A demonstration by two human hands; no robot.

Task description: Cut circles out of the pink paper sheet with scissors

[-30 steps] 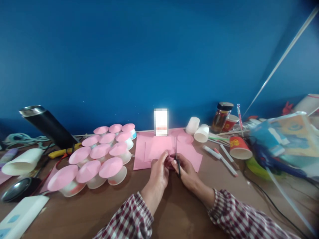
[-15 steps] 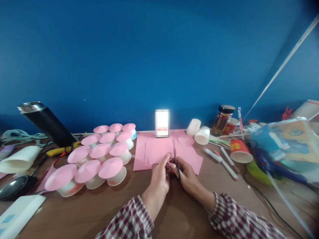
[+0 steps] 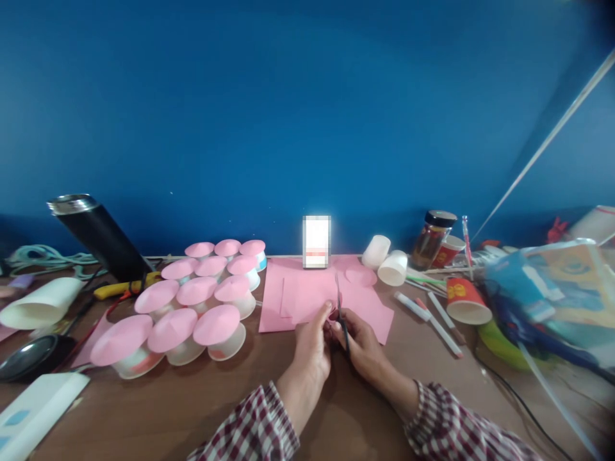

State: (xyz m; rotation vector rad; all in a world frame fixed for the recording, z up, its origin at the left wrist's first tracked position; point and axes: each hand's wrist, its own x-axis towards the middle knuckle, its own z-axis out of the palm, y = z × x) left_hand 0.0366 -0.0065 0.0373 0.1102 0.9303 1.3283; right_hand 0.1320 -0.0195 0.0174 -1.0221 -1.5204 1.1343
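We have both hands close together over the near edge of the pink sheets [image 3: 273, 288], which spread towards twelve o'clock on the brown table [image 3: 192, 410]. Our left hand [image 3: 310, 346] pinches a small pink paper piece [image 3: 332, 315] between thumb and fingers, and our right hand [image 3: 368, 342] grips the dark scissors [image 3: 343, 323], blades pointing to twelve; we cannot tell whether the blades are parted, nor what outline the piece has, since our fingers hide much of it. From nine to eleven o'clock we have twelve cups, each under a shallow pink cone [image 3: 216, 324], in four rows of three, so that group looks finished as far as we can see. At one o'clock, just beyond the sheets, two white cups [image 3: 375, 251] stand or lean with no pink on them, and a loose pink disc [image 3: 361, 276] lies on the sheets beside them. The piece in our fingers looks only partly worked, and plenty of pink paper remains uncut. At two o'clock we see white markers [image 3: 413, 305], a tipped red cup [image 3: 464, 298] and a dark-lidded jar [image 3: 435, 240]; at ten, past the cups, a black flask [image 3: 103, 237] leans over a yellow-handled tool [image 3: 115, 290].
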